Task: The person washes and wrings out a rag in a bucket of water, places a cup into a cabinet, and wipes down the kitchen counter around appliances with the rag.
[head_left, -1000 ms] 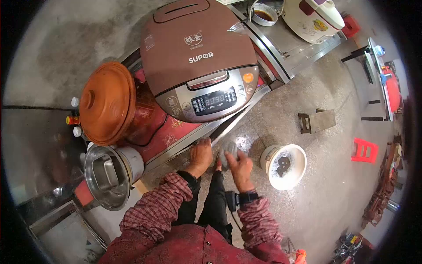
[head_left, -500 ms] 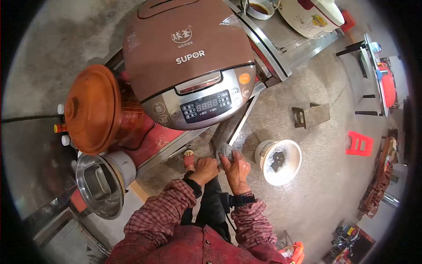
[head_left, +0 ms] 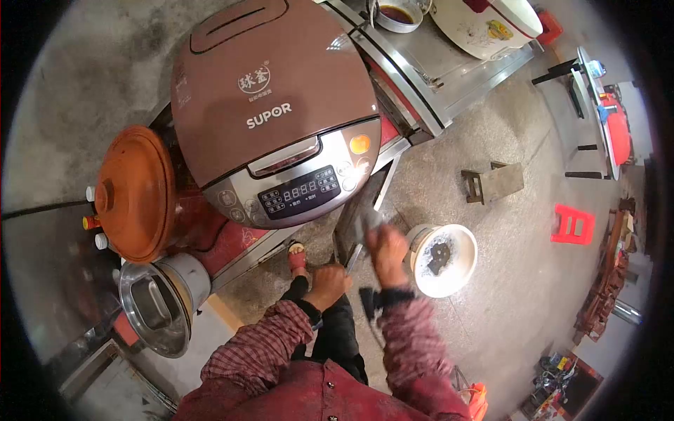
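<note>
My left hand [head_left: 330, 284] is closed at the near end of an open cabinet door [head_left: 358, 226]; its fingertips are hidden. My right hand [head_left: 388, 251], smeared by motion, grips a grey wad [head_left: 368, 219] held at the door's edge. The wad's exact kind does not show. Just above both hands, a brown rice cooker [head_left: 281, 126] with a silver control panel sits on the cabinet. A white bucket [head_left: 467, 242] with grey, ashy matter inside stands on the floor to the right of my right hand.
An orange lidded pot [head_left: 133, 193] and a metal basin [head_left: 133, 326] stand at the left. A low wooden stool [head_left: 502, 184] and a red plastic stool [head_left: 574, 224] are on the floor at right. A white pot [head_left: 470, 31] stands at the top.
My right hand has moved slightly right and up with the grey wad. My left hand has shifted a little downward. The view has turned slightly, so the cooker appears farther left.
</note>
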Available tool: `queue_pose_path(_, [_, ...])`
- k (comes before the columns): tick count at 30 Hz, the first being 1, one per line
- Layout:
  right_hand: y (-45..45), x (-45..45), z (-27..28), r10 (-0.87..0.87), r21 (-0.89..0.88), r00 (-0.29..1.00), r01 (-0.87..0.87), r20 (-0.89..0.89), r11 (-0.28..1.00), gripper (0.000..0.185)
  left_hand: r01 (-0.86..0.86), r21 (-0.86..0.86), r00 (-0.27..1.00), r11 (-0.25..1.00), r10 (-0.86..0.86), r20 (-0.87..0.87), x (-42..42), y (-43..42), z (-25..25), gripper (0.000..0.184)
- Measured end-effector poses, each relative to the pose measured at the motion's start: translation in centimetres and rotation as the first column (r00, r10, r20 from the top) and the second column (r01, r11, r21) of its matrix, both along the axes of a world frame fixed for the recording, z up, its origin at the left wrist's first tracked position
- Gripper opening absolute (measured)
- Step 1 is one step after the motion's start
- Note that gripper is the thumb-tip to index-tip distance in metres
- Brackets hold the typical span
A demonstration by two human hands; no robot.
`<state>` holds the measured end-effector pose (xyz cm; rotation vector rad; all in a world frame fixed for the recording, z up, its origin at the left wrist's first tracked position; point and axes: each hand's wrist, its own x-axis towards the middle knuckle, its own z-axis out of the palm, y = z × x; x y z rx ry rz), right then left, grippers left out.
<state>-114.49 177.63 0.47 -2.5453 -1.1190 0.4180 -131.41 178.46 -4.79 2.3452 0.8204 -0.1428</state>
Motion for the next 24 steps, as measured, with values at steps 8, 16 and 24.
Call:
queue_pose_path(8, [4.5,5.4,-0.4,0.002,0.076,0.993,-0.011,0.117,0.997,0.031,-0.009,-0.121,0.999,0.993,0.004,-0.047,-0.2,-0.3,-0.5,0.028])
queue_pose_path(16, [-3.9,-3.6,0.1,0.073,-0.025,0.996,-0.075,-0.051,0.997,0.027,-0.082,-0.187,0.995,0.979,0.069,-0.079,0.6,0.4,2.0,0.028])
queue_pose_path(24, [5.6,7.5,-1.2,-0.05,0.051,0.995,0.045,0.087,0.998,0.034,-0.138,-0.171,0.987,0.976,0.121,-0.106,0.5,-0.4,0.9,0.024])
